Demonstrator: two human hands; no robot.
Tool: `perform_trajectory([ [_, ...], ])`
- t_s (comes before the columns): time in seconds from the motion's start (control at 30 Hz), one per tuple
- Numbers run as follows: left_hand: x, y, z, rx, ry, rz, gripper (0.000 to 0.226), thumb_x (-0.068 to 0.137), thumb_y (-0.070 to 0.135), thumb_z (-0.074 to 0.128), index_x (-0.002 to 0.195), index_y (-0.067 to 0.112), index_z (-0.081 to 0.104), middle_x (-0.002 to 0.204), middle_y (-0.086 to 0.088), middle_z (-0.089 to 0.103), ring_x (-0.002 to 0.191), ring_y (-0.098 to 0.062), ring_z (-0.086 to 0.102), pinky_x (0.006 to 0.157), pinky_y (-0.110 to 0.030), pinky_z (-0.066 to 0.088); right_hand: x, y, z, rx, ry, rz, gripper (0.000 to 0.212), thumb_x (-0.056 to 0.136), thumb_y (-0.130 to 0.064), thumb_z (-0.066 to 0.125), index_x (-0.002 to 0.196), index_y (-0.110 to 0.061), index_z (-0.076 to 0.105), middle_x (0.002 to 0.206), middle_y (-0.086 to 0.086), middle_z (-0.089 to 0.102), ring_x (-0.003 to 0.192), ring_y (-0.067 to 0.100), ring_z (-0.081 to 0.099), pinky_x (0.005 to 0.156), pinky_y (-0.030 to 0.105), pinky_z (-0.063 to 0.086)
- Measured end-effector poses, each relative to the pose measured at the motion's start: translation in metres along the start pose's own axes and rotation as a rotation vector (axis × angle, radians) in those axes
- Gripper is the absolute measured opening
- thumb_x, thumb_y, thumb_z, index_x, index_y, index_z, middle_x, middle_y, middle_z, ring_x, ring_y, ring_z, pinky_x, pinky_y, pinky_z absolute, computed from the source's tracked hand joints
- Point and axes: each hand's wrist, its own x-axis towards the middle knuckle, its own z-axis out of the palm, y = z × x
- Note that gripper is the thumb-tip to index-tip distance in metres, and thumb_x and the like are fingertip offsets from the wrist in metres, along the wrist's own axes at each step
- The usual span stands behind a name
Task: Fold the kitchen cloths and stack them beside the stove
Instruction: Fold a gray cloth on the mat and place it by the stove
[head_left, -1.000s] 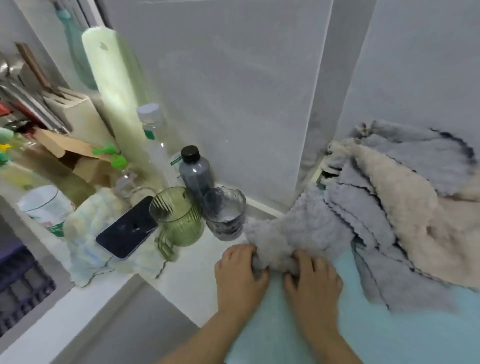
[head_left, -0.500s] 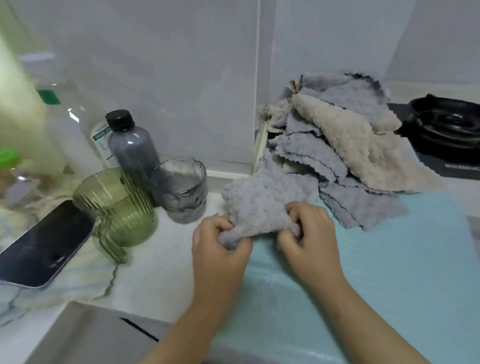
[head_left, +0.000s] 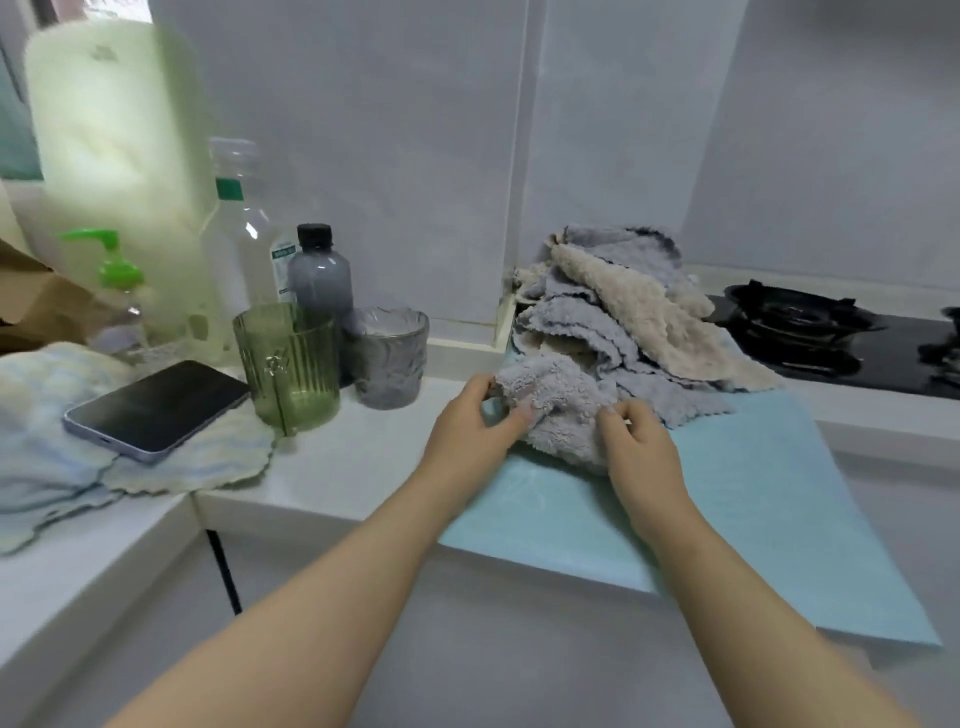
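Head view, left to right.

- Far left: pale striped cloth (head_left: 47, 415) lies flat on the counter (head_left: 353, 457), with a dark phone (head_left: 156, 410) lying screen-up on it.
- Behind it: green-pump bottle (head_left: 117, 291) with a clear body, fill level blurred. Tall pale roll (head_left: 114, 156) stands upright against the wall.
- Clear plastic bottle (head_left: 244, 228) has a green neck band; cannot tell its level.
- Grey bottle (head_left: 319, 280) has a black cap on and looks dark grey up to the shoulder.
- Green ribbed cup (head_left: 288, 364) stands upright in front of the bottles. It is translucent and its contents cannot be told.
- Glass tumbler (head_left: 387, 364) stands just beside the cup on the right, upright. The glass is grey-tinted and its contents are unclear.
- Left grip (head_left: 467, 421): thumb and fingers pinch the left edge of the grey cloth (head_left: 561, 410).
- The grey cloth lies bunched at centre frame on the teal mat (head_left: 753, 493), touching the front of the cloth pile (head_left: 623, 317).
- Right grip (head_left: 639, 441): fingers curled, pinching the cloth's right side.
- The cloth pile holds loose grey and beige cloths heaped against the wall corner.
- Right edge: black stove (head_left: 810, 327), just beside the pile.
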Motion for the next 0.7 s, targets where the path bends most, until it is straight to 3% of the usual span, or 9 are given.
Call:
perform_trajectory([
  [0.1,0.002,-0.002,0.001,-0.013,-0.093,0.02,0.057,0.076,0.022,0.07,0.122,0.046,0.045,0.111,0.031,0.058,0.11,0.001,0.055,0.096,-0.029,0.044,0.001,0.001,0.001,-0.028,0.006,-0.016,0.023,0.096,-0.019,0.041,0.073,-0.013,0.04,0.067,0.0,0.041,0.06,0.013,0.035,0.056,0.03,0.028],
  [0.17,0.004,-0.004,0.003,0.037,-0.112,0.015,0.062,0.072,0.032,0.069,0.125,0.05,0.041,0.118,0.028,0.058,0.114,-0.001,0.054,0.099,-0.033,0.044,0.002,0.002,0.001,-0.036,0.025,-0.032,0.025,0.097,-0.021,0.04,0.073,-0.014,0.04,0.066,-0.001,0.042,0.061,0.014,0.036,0.057,0.03,0.028],
  [0.27,0.01,-0.007,0.005,0.138,-0.027,0.002,0.042,0.076,0.037,0.065,0.117,0.039,0.057,0.11,0.015,0.066,0.106,-0.012,0.059,0.094,-0.037,0.047,0.004,0.003,0.002,-0.06,0.085,-0.075,0.013,0.096,-0.02,0.043,0.085,-0.015,0.047,0.074,-0.001,0.049,0.067,0.016,0.044,0.059,0.03,0.033],
  [0.37,0.011,-0.008,0.003,0.081,0.085,0.022,0.014,0.083,0.024,0.066,0.096,0.028,0.063,0.092,0.008,0.067,0.088,-0.012,0.06,0.074,-0.026,0.047,0.006,0.006,0.004,-0.212,0.172,-0.203,0.008,0.09,-0.013,0.052,0.094,-0.02,0.053,0.094,-0.001,0.05,0.086,0.017,0.048,0.074,0.031,0.04],
  [0.43,0.01,-0.008,0.003,0.024,0.12,0.04,0.009,0.083,0.023,0.066,0.079,0.027,0.06,0.079,0.009,0.063,0.072,-0.01,0.055,0.062,-0.019,0.04,0.004,0.008,0.005,-0.378,0.222,-0.343,0.01,0.085,-0.011,0.055,0.09,-0.018,0.062,0.09,-0.003,0.047,0.088,0.019,0.046,0.076,0.032,0.036],
  [0.5,0.009,-0.007,0.003,-0.022,0.15,0.041,0.014,0.084,0.022,0.065,0.072,0.026,0.06,0.071,0.009,0.062,0.065,-0.008,0.052,0.057,-0.017,0.039,0.001,0.006,0.007,-0.506,0.189,-0.416,0.024,0.083,-0.032,0.048,0.091,-0.019,0.067,0.088,-0.006,0.049,0.09,0.02,0.046,0.077,0.03,0.029],
  [0.6,0.005,-0.003,0.001,-0.154,0.042,0.011,0.019,0.09,0.019,0.059,0.078,0.03,0.067,0.079,0.012,0.069,0.075,-0.003,0.061,0.071,-0.015,0.047,-0.003,0.001,0.008,-0.622,0.045,-0.347,0.072,0.07,-0.069,0.022,0.112,-0.027,0.063,0.11,-0.008,0.056,0.107,0.016,0.041,0.084,0.028,0.023],
  [0.67,0.003,0.0,0.002,-0.264,-0.068,-0.054,0.021,0.092,0.011,0.054,0.091,0.025,0.069,0.092,0.01,0.069,0.09,-0.005,0.062,0.083,-0.017,0.046,-0.003,0.0,0.008,-0.704,-0.003,-0.314,0.083,0.066,-0.077,0.02,0.123,-0.029,0.056,0.123,-0.011,0.053,0.118,0.015,0.037,0.092,0.03,0.021],
  [0.7,0.004,0.001,0.002,-0.275,-0.09,-0.084,0.022,0.093,0.006,0.052,0.101,0.019,0.068,0.101,0.006,0.067,0.098,-0.009,0.06,0.088,-0.019,0.044,-0.003,-0.001,0.008,-0.725,-0.006,-0.3,0.077,0.07,-0.075,0.026,0.126,-0.029,0.054,0.126,-0.011,0.053,0.121,0.016,0.035,0.094,0.031,0.021],
])
